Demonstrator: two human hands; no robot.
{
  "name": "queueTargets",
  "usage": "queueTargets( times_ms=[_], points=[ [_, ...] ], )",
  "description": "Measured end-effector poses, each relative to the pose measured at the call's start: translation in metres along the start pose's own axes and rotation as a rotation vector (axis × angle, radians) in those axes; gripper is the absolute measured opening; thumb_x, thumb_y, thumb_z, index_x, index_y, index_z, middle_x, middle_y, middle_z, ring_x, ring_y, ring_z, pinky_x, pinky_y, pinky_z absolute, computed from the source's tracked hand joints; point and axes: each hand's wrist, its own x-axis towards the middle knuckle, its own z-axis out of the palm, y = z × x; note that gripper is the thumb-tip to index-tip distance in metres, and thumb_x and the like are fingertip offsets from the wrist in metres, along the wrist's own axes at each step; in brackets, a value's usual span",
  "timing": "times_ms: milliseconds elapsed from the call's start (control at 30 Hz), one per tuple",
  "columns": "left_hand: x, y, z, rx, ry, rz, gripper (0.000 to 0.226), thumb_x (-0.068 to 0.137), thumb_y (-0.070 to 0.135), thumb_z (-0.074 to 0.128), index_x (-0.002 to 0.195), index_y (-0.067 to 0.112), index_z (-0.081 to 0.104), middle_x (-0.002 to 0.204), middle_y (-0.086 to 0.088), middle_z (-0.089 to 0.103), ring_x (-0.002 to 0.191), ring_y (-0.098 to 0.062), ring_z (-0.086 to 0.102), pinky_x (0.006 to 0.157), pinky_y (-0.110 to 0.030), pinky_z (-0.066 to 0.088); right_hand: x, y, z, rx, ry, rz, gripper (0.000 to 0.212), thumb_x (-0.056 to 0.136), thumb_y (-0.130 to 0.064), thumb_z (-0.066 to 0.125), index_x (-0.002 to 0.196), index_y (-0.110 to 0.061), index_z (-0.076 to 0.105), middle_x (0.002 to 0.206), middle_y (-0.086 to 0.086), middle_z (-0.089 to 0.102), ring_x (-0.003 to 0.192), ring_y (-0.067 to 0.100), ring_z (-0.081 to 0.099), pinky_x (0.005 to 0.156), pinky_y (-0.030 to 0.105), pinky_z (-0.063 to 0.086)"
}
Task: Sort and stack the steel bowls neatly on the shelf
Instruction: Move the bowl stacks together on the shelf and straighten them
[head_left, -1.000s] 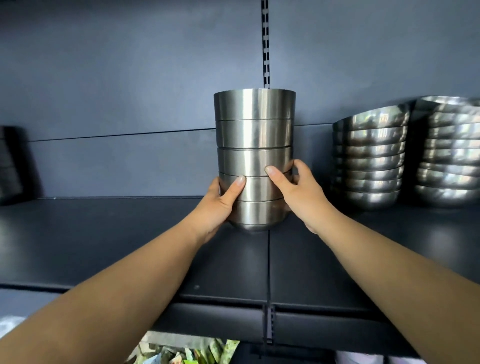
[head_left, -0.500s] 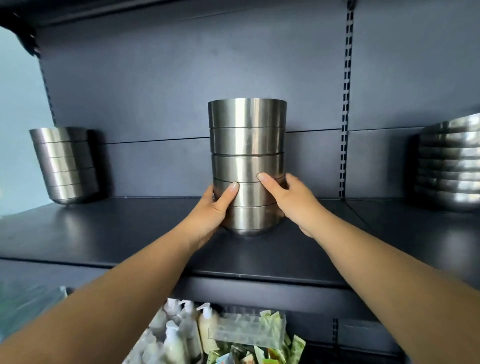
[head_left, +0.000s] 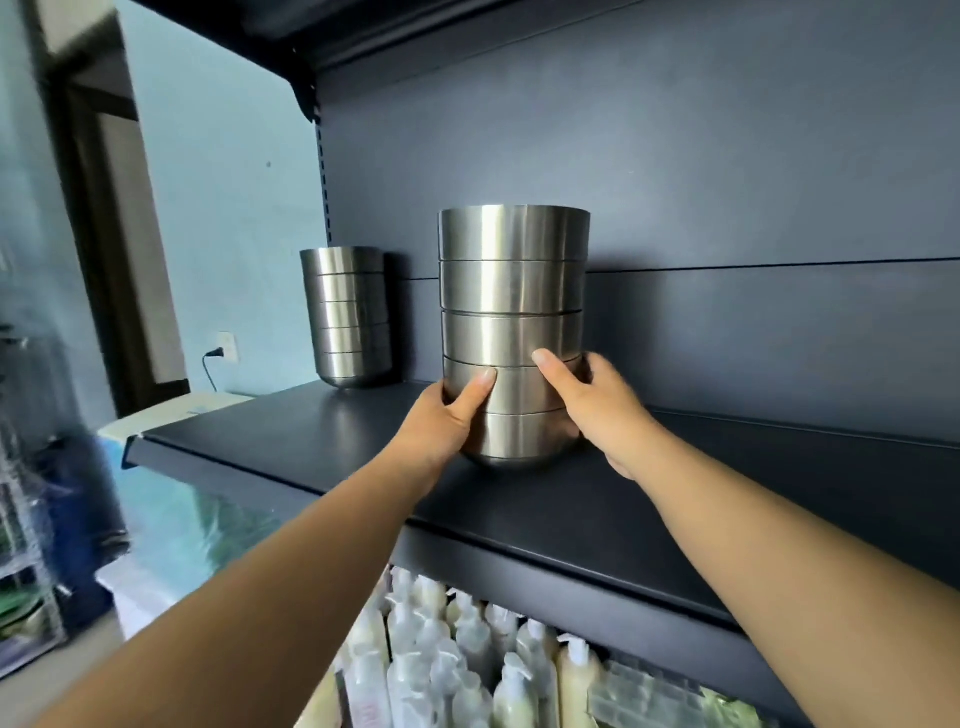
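Observation:
A stack of several brushed steel bowls (head_left: 513, 291) stands upright in the middle of the view, its base at the surface of the dark shelf (head_left: 322, 441). My left hand (head_left: 447, 415) grips the lower bowls from the left, thumb across the front. My right hand (head_left: 597, 400) clasps the same lower bowls from the right, thumb on the front. A second, similar stack of steel bowls (head_left: 347, 317) stands at the shelf's far left end, against the back panel.
The shelf's left edge (head_left: 136, 451) ends near a pale blue wall with a socket and plug (head_left: 221, 353). Pump bottles (head_left: 467, 665) fill the shelf below. A dark upper shelf (head_left: 322, 31) overhangs above.
The stack in my hands has travelled left along the shelf towards the left-hand stack. The wider bowl stacks on the right have dropped out of view.

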Motion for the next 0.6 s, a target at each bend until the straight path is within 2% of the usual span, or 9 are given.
queueTargets(
  times_ms=[67,167,233,300,367,467,600],
  points=[
    [0.014,-0.005,-0.015,0.001,0.028,-0.007,0.038,0.086,0.045,0.056,0.105,0.012,0.058,0.109,-0.003,0.067,0.102,-0.017,0.061,0.101,-0.036,0.044,0.015,0.000,0.018,0.004,-0.023,-0.006,0.092,0.045,-0.082,0.050,0.115,-0.022,0.052,0.115,-0.003,0.059,0.104,0.019,0.057,0.094,0.044,0.048],
    [0.041,-0.014,-0.037,0.000,0.064,-0.044,0.058,0.082,0.049,0.057,0.118,0.003,0.054,0.120,-0.012,0.063,0.113,-0.025,0.058,0.105,-0.043,0.040,0.041,0.000,0.043,0.025,-0.073,0.010,0.085,0.049,-0.079,0.053,0.113,-0.024,0.047,0.117,-0.002,0.056,0.105,0.021,0.056,0.094,0.043,0.048],
    [0.063,-0.021,-0.052,0.000,0.072,-0.066,0.062,0.081,0.050,0.057,0.121,0.003,0.053,0.122,-0.014,0.062,0.116,-0.028,0.057,0.106,-0.045,0.040,0.065,0.002,0.059,0.029,-0.105,0.023,0.084,0.054,-0.077,0.055,0.117,-0.023,0.044,0.120,-0.001,0.054,0.107,0.021,0.054,0.093,0.040,0.046],
    [0.085,-0.029,-0.066,-0.004,0.071,-0.078,0.048,0.085,0.046,0.054,0.112,0.007,0.056,0.119,-0.014,0.063,0.113,-0.027,0.058,0.104,-0.042,0.042,0.089,0.005,0.075,0.016,-0.128,0.034,0.085,0.061,-0.073,0.057,0.124,-0.019,0.040,0.126,0.000,0.052,0.111,0.022,0.051,0.094,0.038,0.043],
    [0.106,-0.037,-0.077,-0.005,0.057,-0.069,0.032,0.089,0.042,0.051,0.098,0.012,0.058,0.109,-0.011,0.064,0.102,-0.021,0.059,0.096,-0.033,0.045,0.113,0.010,0.091,0.005,-0.146,0.036,0.089,0.066,-0.071,0.057,0.133,-0.017,0.033,0.134,0.003,0.047,0.119,0.024,0.047,0.095,0.037,0.040],
    [0.133,-0.048,-0.091,0.002,0.038,-0.057,0.030,0.092,0.040,0.047,0.093,0.011,0.056,0.102,-0.012,0.056,0.096,-0.021,0.050,0.087,-0.033,0.040,0.141,0.015,0.110,-0.010,-0.148,0.022,0.092,0.069,-0.069,0.057,0.138,-0.015,0.027,0.140,0.004,0.041,0.124,0.026,0.043,0.092,0.033,0.037],
    [0.163,-0.059,-0.101,0.009,0.020,-0.041,0.028,0.091,0.041,0.046,0.094,0.015,0.057,0.104,-0.008,0.061,0.098,-0.019,0.055,0.092,-0.033,0.043,0.166,0.019,0.127,-0.013,-0.130,0.017,0.092,0.072,-0.066,0.058,0.139,-0.013,0.024,0.141,0.006,0.038,0.125,0.025,0.041,0.085,0.028,0.032]
  ],
)
